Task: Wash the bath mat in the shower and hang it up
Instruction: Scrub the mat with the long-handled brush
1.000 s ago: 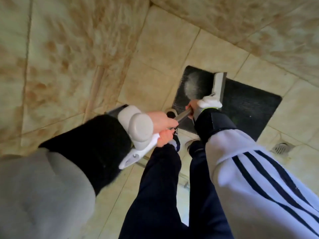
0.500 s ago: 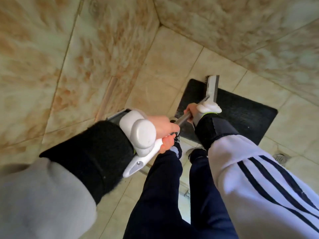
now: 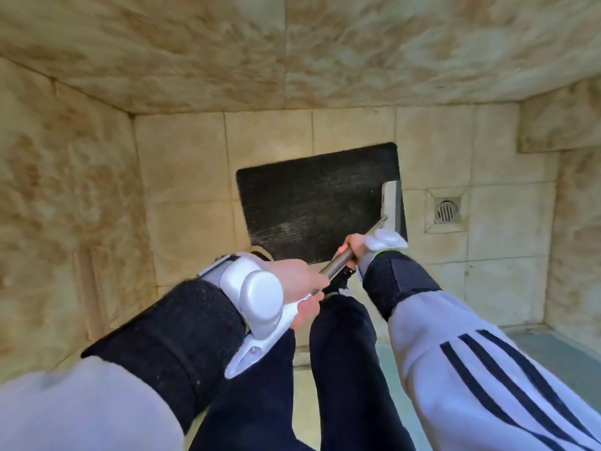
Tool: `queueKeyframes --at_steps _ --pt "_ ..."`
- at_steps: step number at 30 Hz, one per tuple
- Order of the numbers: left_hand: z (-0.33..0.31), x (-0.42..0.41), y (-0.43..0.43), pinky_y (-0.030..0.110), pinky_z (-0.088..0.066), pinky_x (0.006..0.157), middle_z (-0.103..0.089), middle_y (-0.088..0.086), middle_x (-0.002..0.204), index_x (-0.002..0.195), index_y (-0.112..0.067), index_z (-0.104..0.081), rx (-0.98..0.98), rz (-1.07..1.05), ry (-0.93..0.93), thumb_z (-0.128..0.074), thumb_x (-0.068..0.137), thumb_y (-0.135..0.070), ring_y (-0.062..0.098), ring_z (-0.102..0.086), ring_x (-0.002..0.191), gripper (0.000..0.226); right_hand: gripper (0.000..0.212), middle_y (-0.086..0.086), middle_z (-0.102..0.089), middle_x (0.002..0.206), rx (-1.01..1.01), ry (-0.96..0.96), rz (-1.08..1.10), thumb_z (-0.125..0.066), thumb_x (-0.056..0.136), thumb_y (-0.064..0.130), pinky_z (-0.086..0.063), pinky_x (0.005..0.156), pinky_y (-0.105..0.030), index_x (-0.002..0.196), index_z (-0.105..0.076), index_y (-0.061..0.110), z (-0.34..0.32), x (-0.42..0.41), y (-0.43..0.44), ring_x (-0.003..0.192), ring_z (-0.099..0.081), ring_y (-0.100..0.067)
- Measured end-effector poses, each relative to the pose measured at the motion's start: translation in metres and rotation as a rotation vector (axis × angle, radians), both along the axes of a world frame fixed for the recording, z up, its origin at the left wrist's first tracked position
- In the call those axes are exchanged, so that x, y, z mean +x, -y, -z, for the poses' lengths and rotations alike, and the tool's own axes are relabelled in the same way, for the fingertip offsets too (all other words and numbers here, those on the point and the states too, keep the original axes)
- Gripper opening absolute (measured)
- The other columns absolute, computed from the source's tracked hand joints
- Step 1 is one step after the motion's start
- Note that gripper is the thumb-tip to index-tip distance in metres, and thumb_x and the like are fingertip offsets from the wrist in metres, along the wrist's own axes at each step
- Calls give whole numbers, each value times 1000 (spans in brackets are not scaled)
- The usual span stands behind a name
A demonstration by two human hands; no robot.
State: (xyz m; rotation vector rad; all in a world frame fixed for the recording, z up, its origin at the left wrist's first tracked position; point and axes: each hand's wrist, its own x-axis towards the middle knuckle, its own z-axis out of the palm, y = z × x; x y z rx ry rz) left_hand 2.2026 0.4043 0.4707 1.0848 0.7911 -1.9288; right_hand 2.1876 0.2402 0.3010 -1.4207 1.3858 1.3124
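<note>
bath mat [image 3: 309, 196] lies flat on the shower floor [image 3: 185, 170] by the drain [image 3: 446, 211], likely so runoff clears; left hand [image 3: 292, 278] and right hand [image 3: 354, 249], each grip clamped round the brush handle [image 3: 338, 264], spaced for leverage.

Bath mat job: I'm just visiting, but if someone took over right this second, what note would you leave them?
Left hand: grips the top end of the long brush handle.
Right hand: grips the same handle lower down.
Brush head: sits at the right edge of the dark bath mat, which lies flat on the tiled shower floor, left of the floor drain.
Done: the mat is in the shower, and its surface shows streaks.
Left: finish scrubbing, rinse, then hang it up. No hanging spot is in view.
</note>
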Motion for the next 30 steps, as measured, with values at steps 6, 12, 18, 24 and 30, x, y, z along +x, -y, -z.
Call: queueKeyframes --at_steps 6,12,18,24,30 --pt "-26 6 73 6 -24 36 -30 -2 35 69 -10 -36 -52 137 27 -34 97 -14 8 -26 23 28 35 -7 -51 46 -60 55 312 -40 96 8 -46 72 -29 60 -41 9 -32 -26 70 56 -44 -17" --pt "-39 12 145 9 -30 37 -35 -3 36 70 -11 -38 7 306 -30 -36 99 -24 8 -32 24 31 34 -2 -48 27 -63 120 614 -47 97 11 -44 64 -30 64 -40 10 -50 -41 125 57 -44 -17" --pt "-35 9 179 11 -36 40 -41 -1 38 69 -11 -42 106 375 -44 -39 100 -27 8 -39 27 34 37 -7 -48 49 15 68 567 -46 94 9 -47 82 -34 57 -42 9 -41 -50 136 56 -44 -19" --pt "-14 -4 189 9 -34 35 -38 -1 34 70 -10 -40 248 329 -22 -37 99 -24 9 -35 23 32 37 -3 -52 58 107 80 447 -47 96 21 -45 90 -29 60 -49 11 -19 -47 132 60 -46 -14" --pt "3 -14 193 10 -32 34 -36 -3 35 71 -11 -41 271 260 62 -36 100 -28 8 -33 25 34 42 -3 -47 43 156 -27 211 -43 96 18 -36 55 -22 55 -41 11 -18 -18 144 53 -37 -13"
